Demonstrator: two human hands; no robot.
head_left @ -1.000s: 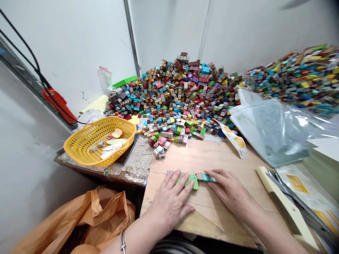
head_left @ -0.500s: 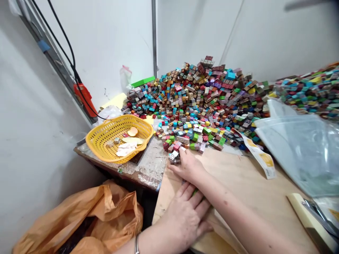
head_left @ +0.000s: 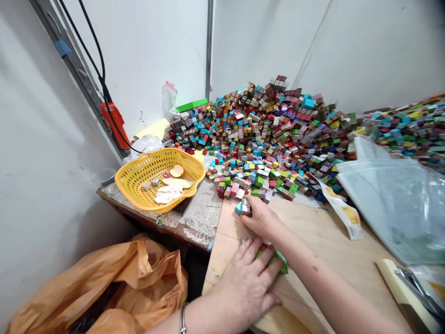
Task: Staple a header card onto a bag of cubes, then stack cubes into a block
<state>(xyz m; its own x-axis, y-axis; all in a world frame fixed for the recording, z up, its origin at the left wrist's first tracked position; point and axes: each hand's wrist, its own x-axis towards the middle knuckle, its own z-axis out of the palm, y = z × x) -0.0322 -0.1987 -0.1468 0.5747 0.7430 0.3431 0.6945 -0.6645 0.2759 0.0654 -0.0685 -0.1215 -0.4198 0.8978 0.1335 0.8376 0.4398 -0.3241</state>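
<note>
My right hand (head_left: pixel 261 217) is closed around a few small patterned blocks (head_left: pixel 243 207), white, dark and light blue, just above the wooden board (head_left: pixel 333 250). Below it, my left hand (head_left: pixel 243 278), with a metal bracelet at the wrist, lies palm down with its fingers stretched out. Something green and shiny (head_left: pixel 282 262) shows from under those fingers; most of it is hidden. Right beyond my right hand is the front edge of a large heap of small colourful blocks (head_left: pixel 250 125).
A yellow perforated basket (head_left: pixel 130 190) with peel, paper and a few blocks stands at left. An orange bag (head_left: pixel 146 273) gapes below. Clear plastic bags (head_left: pixel 392 199), a printed strip (head_left: pixel 339 206) and a stapler-like metal tool (head_left: pixel 413 287) lie at right.
My right hand has drawn back from the heap's edge towards me, bringing the small blocks along. My left hand stays nearly in place, and more of the green thing shows.
</note>
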